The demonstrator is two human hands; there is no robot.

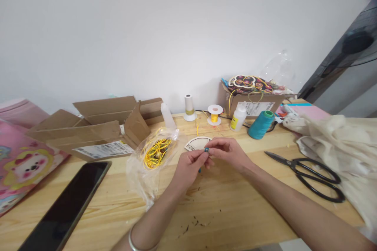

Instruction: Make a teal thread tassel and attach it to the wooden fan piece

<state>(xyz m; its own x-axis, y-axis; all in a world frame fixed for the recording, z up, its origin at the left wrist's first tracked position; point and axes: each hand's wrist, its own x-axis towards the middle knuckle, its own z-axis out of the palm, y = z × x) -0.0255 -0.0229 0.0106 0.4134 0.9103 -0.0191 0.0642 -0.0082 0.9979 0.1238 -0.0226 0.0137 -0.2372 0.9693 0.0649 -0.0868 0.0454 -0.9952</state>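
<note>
My left hand [192, 164] and my right hand [228, 152] meet over the middle of the table. Between their pinched fingertips is a small teal piece [206, 150], too small for me to tell its kind. Both hands are closed on it, and a bit of blue shows below the left fingers. Just behind the hands lies a pale fan-shaped cutout [198, 142] with a lattice pattern, partly covered by my right fingers. A short yellow cord [197, 129] extends from its top. Left of my hands sits a clear plastic bag [157, 155] with yellow cords inside.
Large black scissors [303, 170] lie at right beside cream cloth [338, 157]. Behind stand a teal thread cone [260, 125], a glue bottle [238, 117], a yellow thread spool [215, 115] and a filled cardboard box [253, 104]. An open carton [97, 133] and a phone [66, 208] are left.
</note>
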